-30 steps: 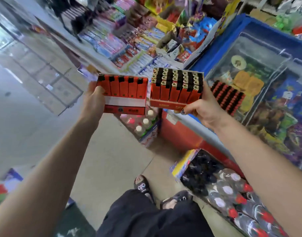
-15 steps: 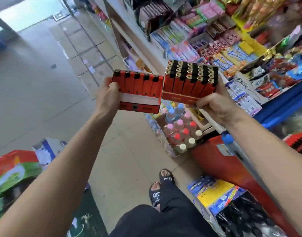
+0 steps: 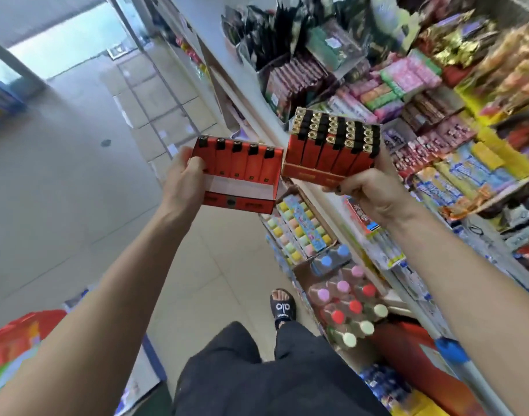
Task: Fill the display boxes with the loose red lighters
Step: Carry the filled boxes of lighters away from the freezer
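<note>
Two red cardboard display boxes sat side by side near the middle of the frame, nearly touching at their inner corners. The left display box [image 3: 237, 187] was mostly empty: a single row of five red lighters [image 3: 238, 159] with black caps stood against its back wall, white floor bare before them. The right display box [image 3: 312, 175], tilted, was packed full with rows of upright gold-topped red lighters [image 3: 332, 139].

Light level: bright, even, daylight-toned.
Source: pale glare from the doorway [image 3: 62, 52] at upper left.
Shadows: soft and faint.
Blur: shelf goods [image 3: 437, 85] at right smeared.
Distortion: wide-angle bending at frame edges.
</note>
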Motion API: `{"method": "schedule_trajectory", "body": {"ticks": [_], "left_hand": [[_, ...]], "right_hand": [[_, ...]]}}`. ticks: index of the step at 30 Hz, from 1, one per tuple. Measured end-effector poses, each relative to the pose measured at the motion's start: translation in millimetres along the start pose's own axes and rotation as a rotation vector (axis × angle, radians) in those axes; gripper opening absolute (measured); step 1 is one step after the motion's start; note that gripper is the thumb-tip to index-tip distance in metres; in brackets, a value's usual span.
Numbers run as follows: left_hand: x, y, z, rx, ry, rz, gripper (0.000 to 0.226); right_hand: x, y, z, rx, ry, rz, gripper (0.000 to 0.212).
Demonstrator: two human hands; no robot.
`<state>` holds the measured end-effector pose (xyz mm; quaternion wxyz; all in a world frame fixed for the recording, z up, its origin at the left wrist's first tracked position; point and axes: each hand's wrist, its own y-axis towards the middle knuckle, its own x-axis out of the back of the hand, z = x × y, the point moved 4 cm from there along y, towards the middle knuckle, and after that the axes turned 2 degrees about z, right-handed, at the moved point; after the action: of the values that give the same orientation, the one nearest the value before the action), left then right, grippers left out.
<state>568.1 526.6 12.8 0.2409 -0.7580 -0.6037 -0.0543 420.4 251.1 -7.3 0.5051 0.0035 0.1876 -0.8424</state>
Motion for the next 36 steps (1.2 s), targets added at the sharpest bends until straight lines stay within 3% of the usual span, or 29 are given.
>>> {"method": "schedule_trajectory", "body": {"ticks": [5,12,17,21,25,36], "left_hand": [[-8.8,74.5,-41.7,-0.027,0.018,0.048,0.030],[-31.8,193.7,-94.4,-0.110,-0.007,0.164,0.022],[-48.7,291.3,-129.6,-0.190,-0.013,0.321,0.021],[-55.0,360.1,-161.9,-0.227,0.040,0.416,0.022],[-68.5,406.1,-200.6,-0.277,0.087,0.529,0.017],[-158.9,488.4,-296.2,-0.346,0.034,0.682,0.010]], "right_hand": [[-4.6,60.4,25.8,-0.010,0.016,-0.081,0.091],[-20.2,136.3,53.7,0.054,0.062,-0.174,0.096],[-42.4,191.8,60.3,0.099,0.063,-0.335,0.090],[-63.9,228.3,67.6,0.075,0.187,-0.537,0.102],[-80.1,253.8,83.8,0.117,0.234,-0.649,0.109],[-49.3,303.8,136.7,0.178,0.277,-0.807,0.093]]}}
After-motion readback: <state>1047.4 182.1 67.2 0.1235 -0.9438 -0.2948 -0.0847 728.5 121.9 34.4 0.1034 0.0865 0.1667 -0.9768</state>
